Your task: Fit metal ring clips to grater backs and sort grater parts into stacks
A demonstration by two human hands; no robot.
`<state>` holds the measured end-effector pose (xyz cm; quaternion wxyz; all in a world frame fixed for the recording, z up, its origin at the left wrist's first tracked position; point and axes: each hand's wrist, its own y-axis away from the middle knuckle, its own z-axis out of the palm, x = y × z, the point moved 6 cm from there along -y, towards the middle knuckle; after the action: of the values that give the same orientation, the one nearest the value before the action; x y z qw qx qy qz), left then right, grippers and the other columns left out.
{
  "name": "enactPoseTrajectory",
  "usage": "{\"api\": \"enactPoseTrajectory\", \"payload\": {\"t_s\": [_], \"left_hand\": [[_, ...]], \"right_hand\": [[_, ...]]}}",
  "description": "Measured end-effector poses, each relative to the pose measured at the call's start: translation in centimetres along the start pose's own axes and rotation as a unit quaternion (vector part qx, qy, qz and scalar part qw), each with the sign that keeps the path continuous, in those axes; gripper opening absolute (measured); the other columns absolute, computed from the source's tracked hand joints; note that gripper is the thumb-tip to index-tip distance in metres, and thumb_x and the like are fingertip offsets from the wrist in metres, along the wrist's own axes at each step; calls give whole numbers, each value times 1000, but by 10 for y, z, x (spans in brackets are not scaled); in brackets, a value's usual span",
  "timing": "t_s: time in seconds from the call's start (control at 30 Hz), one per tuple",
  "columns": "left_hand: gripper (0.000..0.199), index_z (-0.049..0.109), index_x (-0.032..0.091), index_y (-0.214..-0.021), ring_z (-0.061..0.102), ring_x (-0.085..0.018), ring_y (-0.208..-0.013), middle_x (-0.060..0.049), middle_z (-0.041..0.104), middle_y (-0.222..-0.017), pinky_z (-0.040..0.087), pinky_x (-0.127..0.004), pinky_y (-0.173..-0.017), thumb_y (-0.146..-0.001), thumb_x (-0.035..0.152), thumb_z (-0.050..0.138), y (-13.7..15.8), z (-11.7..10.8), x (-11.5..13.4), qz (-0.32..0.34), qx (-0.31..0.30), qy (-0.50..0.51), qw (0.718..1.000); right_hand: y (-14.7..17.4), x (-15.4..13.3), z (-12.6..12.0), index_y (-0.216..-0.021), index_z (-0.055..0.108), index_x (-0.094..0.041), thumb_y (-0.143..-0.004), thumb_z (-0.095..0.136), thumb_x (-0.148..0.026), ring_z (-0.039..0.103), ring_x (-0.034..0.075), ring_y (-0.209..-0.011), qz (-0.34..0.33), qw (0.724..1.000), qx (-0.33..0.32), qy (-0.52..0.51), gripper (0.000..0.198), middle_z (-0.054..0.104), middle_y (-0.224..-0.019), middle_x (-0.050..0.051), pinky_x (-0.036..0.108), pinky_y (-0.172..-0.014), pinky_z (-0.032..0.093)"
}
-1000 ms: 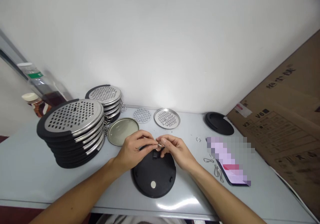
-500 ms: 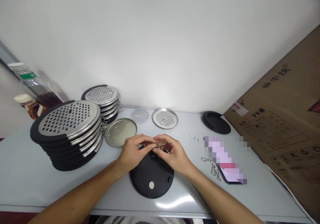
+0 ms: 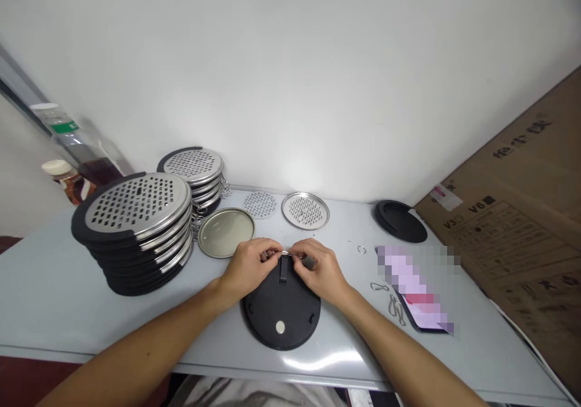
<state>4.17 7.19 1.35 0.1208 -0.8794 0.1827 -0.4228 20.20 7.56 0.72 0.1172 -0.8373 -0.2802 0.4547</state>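
My left hand [image 3: 255, 268] and my right hand [image 3: 320, 269] meet at the far edge of a round black disc [image 3: 282, 307] lying on the table. Between their pinched fingertips is a small shiny metal ring [image 3: 287, 253], mostly covered by the fingers. It sits at the end of the disc's narrow black tab [image 3: 283, 271]. A pale round spot [image 3: 280, 327] marks the disc's near side. To the right lie a loose ring [image 3: 362, 249], a single wire clip [image 3: 379, 286] and a pair of wire clips [image 3: 396, 310].
On the left stand a large stack of perforated metal discs with black rims [image 3: 136, 231] and a smaller stack [image 3: 193, 168], near two bottles. A greenish metal lid [image 3: 227, 232], perforated plates [image 3: 305, 211], another black disc [image 3: 400, 220], a phone [image 3: 426, 316] and a cardboard box [image 3: 512, 213] surround the work.
Both hands have drawn slightly apart and lowered onto the disc's far edge, uncovering the black tab. The whole view has shifted a little.
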Motion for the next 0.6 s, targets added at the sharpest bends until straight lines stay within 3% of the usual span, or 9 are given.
{"api": "enactPoseTrajectory", "payload": {"t_s": [0.6], "left_hand": [[15,69,19,-88,64,-16,-78,0,71,-82,50,-28,-73,-83,8,61,5,3,6,44,-17,-65,997]], "right_hand": [[2,-4,6,-91,68,-22,-79,55,-4,58,21,-83,-51,999,1,20,26,68,-84,4,37,-77,49]]}}
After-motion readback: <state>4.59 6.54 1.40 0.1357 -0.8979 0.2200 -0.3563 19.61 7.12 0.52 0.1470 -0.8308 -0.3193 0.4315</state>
